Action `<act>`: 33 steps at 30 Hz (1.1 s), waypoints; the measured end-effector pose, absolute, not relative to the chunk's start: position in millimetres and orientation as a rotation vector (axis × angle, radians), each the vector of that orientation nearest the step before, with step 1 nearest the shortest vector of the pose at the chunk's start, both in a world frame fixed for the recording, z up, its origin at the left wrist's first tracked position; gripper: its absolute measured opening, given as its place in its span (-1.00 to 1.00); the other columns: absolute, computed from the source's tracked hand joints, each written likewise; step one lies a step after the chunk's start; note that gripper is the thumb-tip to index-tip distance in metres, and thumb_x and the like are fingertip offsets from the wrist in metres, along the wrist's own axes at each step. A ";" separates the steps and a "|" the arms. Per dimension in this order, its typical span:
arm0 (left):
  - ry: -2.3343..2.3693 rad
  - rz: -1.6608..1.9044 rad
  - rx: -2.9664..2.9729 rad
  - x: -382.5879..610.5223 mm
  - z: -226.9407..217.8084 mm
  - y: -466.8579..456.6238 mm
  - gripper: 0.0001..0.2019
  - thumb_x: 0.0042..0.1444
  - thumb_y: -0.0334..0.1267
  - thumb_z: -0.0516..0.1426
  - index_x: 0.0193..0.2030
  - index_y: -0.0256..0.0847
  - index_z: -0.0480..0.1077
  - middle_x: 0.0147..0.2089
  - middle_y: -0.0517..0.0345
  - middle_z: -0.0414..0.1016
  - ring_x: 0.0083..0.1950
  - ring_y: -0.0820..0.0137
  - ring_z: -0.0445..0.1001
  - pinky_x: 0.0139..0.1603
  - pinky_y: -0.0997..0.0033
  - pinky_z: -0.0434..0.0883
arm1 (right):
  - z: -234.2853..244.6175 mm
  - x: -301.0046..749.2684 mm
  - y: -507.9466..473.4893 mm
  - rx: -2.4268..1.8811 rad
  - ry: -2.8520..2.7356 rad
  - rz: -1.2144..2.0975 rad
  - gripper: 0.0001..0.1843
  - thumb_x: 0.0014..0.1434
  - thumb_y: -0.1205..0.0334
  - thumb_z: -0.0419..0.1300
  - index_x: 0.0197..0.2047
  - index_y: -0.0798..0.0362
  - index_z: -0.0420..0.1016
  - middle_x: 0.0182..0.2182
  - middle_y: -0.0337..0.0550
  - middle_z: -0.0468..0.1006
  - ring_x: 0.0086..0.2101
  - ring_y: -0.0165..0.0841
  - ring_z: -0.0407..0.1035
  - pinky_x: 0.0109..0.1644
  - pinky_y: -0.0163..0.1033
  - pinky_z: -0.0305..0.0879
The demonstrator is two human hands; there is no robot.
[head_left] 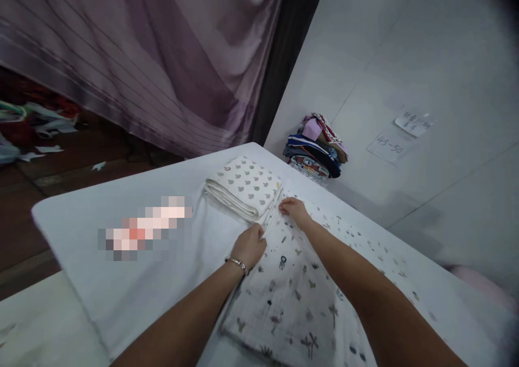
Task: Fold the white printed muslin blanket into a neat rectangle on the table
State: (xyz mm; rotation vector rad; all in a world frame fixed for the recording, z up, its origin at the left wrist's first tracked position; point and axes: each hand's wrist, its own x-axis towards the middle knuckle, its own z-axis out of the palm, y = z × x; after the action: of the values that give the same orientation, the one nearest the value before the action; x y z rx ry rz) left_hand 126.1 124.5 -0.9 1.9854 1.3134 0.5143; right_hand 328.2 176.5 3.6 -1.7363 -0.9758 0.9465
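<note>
A thin white cloth (292, 297) printed with palm trees and small animals lies over the table's near part. My left hand (248, 248), with a bracelet at the wrist, is closed on the cloth's far left edge. Farther right, my right hand (295, 211) pinches the far edge of the same cloth. Just beyond both hands rests a folded white cloth (249, 186) with small grey prints, its layered edge facing left and near. The patterned cloth's near end runs out of view at the bottom.
The white table (154, 307) has rounded corners; a pixelated patch covers something on its left. A pile of folded clothes (314, 151) stands by the wall beyond the right edge. A purple curtain (162, 59) hangs behind. Paper notes (387, 145) are on the wall.
</note>
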 end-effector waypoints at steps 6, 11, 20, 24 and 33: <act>1.311 0.505 1.977 125.5 0.6 124.7 -0.90 -0.01 -0.39 0.03 -0.32 -0.18 0.28 -0.35 0.17 0.43 -0.28 0.39 0.38 -0.27 0.43 0.20 | -18.1 336.5 169.9 -1.808 -1.363 0.633 -0.73 -0.02 0.39 0.00 -0.24 0.08 0.42 -0.39 -0.27 0.51 -0.38 -0.45 0.38 -0.28 -0.39 0.31; 1.299 0.499 1.974 125.4 -1.0 125.2 -0.92 -0.01 -0.38 0.04 -0.34 -0.18 0.28 -0.35 0.16 0.43 -0.29 0.39 0.38 -0.28 0.43 0.19 | -13.1 356.6 183.0 -2.059 -1.612 0.165 -0.57 0.15 0.32 -0.06 0.09 0.09 0.31 0.10 -0.08 0.33 0.10 -0.32 0.17 0.18 -0.23 0.06; 1.300 0.534 1.983 126.2 -2.6 124.8 -0.94 -0.03 -0.39 0.02 -0.37 -0.17 0.24 -0.39 0.19 0.40 -0.34 0.41 0.34 -0.32 0.44 0.16 | -21.0 350.6 205.1 -2.398 -1.861 0.117 -0.46 0.31 0.11 -0.24 0.28 0.14 0.05 0.29 -0.02 -0.03 0.25 -0.17 -0.18 0.26 0.03 -0.19; 1.313 0.519 1.966 126.2 -1.3 124.7 -0.93 -0.03 -0.39 0.02 -0.37 -0.17 0.24 -0.39 0.19 0.40 -0.34 0.41 0.34 -0.32 0.45 0.16 | -18.3 350.2 204.8 -2.380 -1.876 0.114 -0.47 0.29 0.11 -0.20 0.27 0.10 0.05 0.30 -0.05 -0.04 0.26 -0.19 -0.19 0.26 0.00 -0.21; 1.319 0.514 1.971 126.5 -2.2 124.5 -0.92 -0.03 -0.40 0.03 -0.37 -0.17 0.24 -0.40 0.21 0.39 -0.35 0.43 0.34 -0.33 0.45 0.15 | -15.9 352.2 209.1 -2.345 -1.909 0.190 -0.48 0.29 0.13 -0.20 0.27 0.10 0.04 0.29 -0.05 -0.02 0.26 -0.24 -0.17 0.26 -0.04 -0.18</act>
State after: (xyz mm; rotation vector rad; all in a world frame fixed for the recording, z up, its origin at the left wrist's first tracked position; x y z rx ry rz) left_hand 126.5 124.5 -2.2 1.9710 1.3186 0.5144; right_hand 352.2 209.1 -15.9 -2.3451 -1.9093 0.1904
